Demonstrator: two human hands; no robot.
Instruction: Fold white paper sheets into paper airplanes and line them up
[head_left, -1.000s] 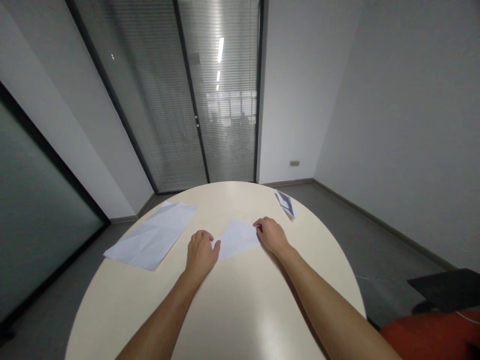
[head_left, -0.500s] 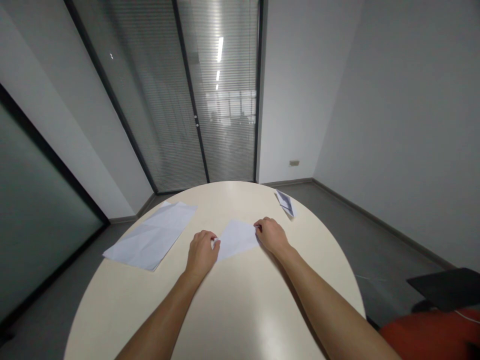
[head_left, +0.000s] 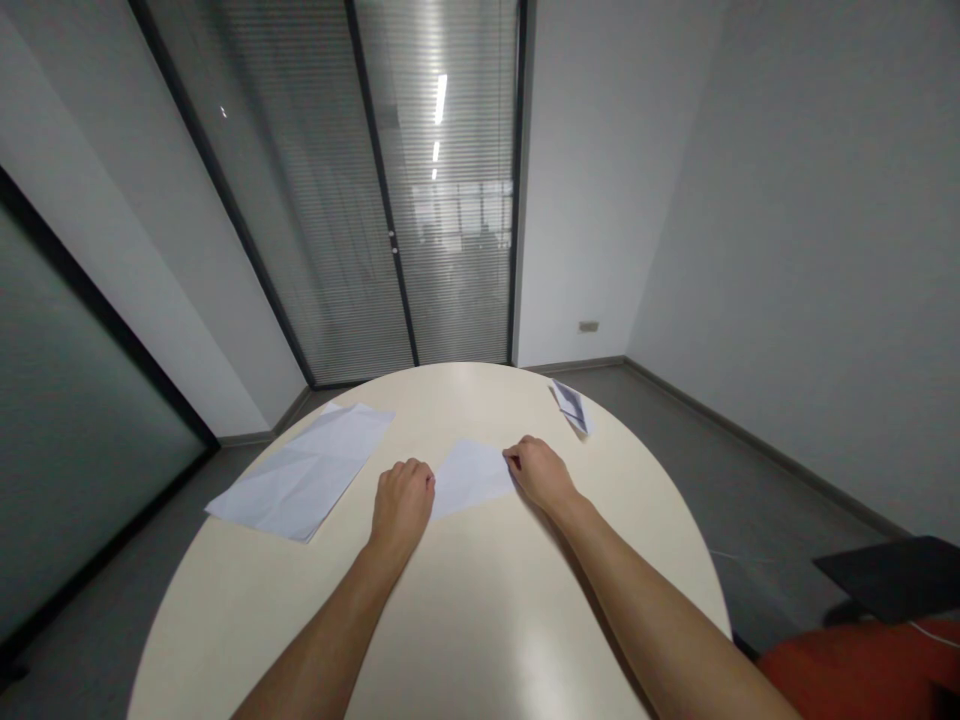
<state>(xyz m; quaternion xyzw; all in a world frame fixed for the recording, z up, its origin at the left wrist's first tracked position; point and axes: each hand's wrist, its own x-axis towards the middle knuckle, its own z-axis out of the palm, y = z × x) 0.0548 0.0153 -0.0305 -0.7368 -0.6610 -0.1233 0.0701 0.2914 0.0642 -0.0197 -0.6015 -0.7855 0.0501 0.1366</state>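
Note:
A folded sheet of white paper (head_left: 471,477) lies on the pale round table between my hands. My left hand (head_left: 403,500) rests at its left edge, fingers curled closed over that side, so the fingertips are hidden. At the right edge, my right hand (head_left: 538,472) pinches the paper's corner between thumb and fingers. Creased larger white sheets (head_left: 307,470) lie flat to the left of my left hand. Beyond my right hand, near the far right rim, sits a small folded paper piece (head_left: 571,408).
The round table (head_left: 450,620) has a curved edge all around. Past it stands a glass partition with blinds (head_left: 450,280); a wall socket (head_left: 589,326) is on the white wall. At lower right are a red seat (head_left: 862,665) and a flat black panel (head_left: 892,577).
My left fingers have curled over further, covering the left corner they pinched before. My right hand has shifted slightly left along the paper's edge.

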